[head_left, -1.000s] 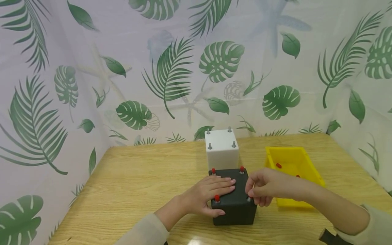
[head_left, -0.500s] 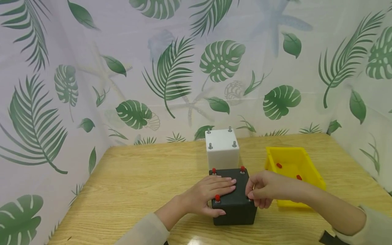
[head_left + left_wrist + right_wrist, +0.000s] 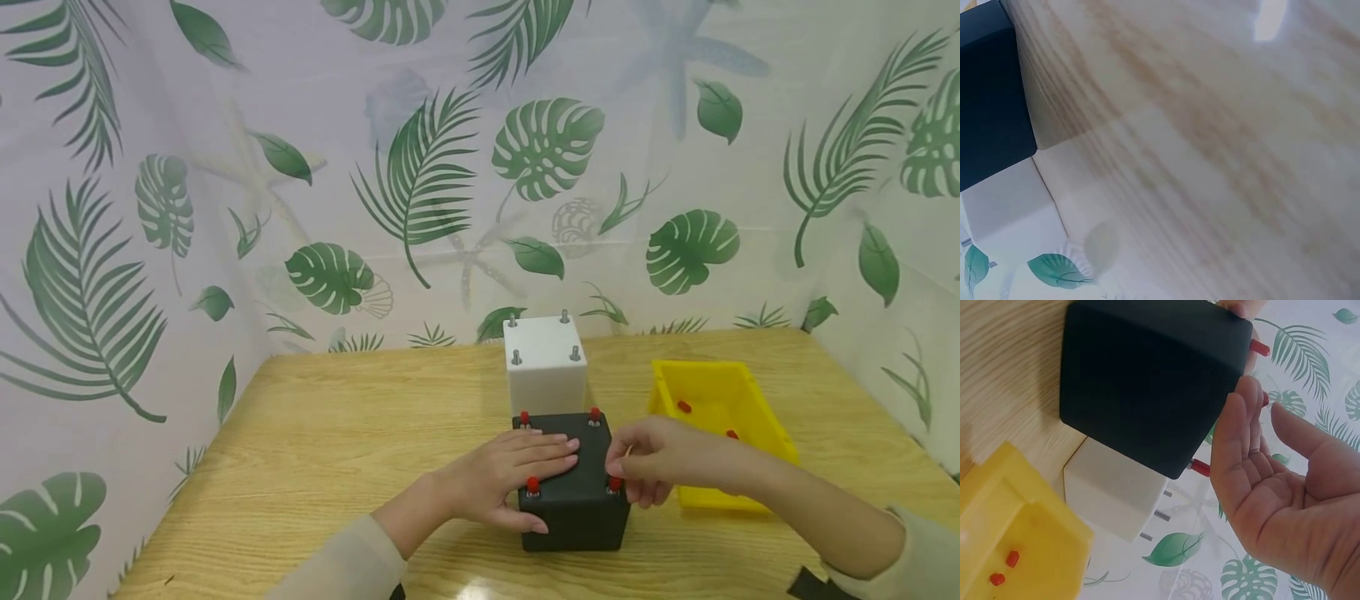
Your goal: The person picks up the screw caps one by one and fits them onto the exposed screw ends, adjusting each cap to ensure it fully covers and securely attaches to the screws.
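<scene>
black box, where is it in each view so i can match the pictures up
Head: black box, lower part, right of centre, under the left hand.
Left wrist: upper-left corner, cut off by the frame.
Right wrist: upper middle.
Shared landmark: the white box, next to it in every picture.

No readable text, labels, brands, numbers or signs in head, left wrist or right wrist view.
</scene>
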Tool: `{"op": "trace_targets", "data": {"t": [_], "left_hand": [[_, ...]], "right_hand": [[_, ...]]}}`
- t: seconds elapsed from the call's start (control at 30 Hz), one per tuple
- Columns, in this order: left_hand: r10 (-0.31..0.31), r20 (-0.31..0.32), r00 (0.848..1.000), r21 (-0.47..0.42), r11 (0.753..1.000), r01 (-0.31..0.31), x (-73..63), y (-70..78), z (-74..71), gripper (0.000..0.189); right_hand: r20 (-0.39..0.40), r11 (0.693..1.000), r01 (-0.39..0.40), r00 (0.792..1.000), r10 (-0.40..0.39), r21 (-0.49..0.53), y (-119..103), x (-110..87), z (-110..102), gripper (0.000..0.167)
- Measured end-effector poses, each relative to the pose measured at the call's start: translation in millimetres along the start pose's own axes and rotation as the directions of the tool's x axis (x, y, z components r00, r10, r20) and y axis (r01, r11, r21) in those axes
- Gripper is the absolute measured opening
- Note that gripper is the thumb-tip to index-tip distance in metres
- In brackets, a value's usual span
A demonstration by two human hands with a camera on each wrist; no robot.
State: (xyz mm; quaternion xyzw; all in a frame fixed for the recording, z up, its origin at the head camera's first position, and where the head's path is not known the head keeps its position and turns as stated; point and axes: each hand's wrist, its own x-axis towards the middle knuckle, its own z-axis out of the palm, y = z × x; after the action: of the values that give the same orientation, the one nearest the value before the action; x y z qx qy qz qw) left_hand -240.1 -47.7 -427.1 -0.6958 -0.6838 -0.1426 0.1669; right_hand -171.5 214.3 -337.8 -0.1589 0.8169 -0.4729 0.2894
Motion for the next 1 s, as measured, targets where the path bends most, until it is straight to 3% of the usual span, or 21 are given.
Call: {"op": "trace_targets", "data": {"t": [0.23, 0.43, 0.57, 0.73, 0.83, 1.0], "left_hand": [[0.006, 0.078, 0.997, -0.004, 1.0, -0.006, -8.9, -0.2, -8.6, 0.088], [0.032, 0.063, 0.998, 0.038, 0.999, -0.034, -16.8, -0.7, -15.1, 0.084], [0.017, 0.048, 0.999, 0.002, 1.0, -0.017, -23.0, 0.1, -18.2, 0.078], [-0.021, -0.004, 1.0, -0.089, 0.996, 0.021, -33.0, 2.5, -21.1, 0.069], [-0.046, -0.061, 0.997, -0.093, 0.995, 0.041, -36.8, 4.3, -20.1, 0.064], [-0.125, -0.198, 0.972, -0.06, 0.992, 0.115, -38.7, 8.1, -14.7, 0.054]], "right_hand": [[-0.052, 1.0, -0.001, 0.999, 0.0, -0.008, 2, 0.2, -2, 0.024], [-0.097, 0.999, -0.007, 0.995, 0.003, -0.043, 4, -0.5, -4, 0.023], [-0.128, 0.999, -0.004, 0.992, -0.003, -0.054, 7, 0.4, -4, 0.021], [-0.163, 0.998, -0.018, 0.987, 0.008, -0.059, 11, 2.5, -2, 0.022], [-0.181, 0.998, -0.03, 0.983, 0.018, -0.062, 14, 2.8, -1, 0.023], [-0.216, 0.997, -0.046, 0.976, 0.033, -0.056, 17, 2.4, 0, 0.032]]}}
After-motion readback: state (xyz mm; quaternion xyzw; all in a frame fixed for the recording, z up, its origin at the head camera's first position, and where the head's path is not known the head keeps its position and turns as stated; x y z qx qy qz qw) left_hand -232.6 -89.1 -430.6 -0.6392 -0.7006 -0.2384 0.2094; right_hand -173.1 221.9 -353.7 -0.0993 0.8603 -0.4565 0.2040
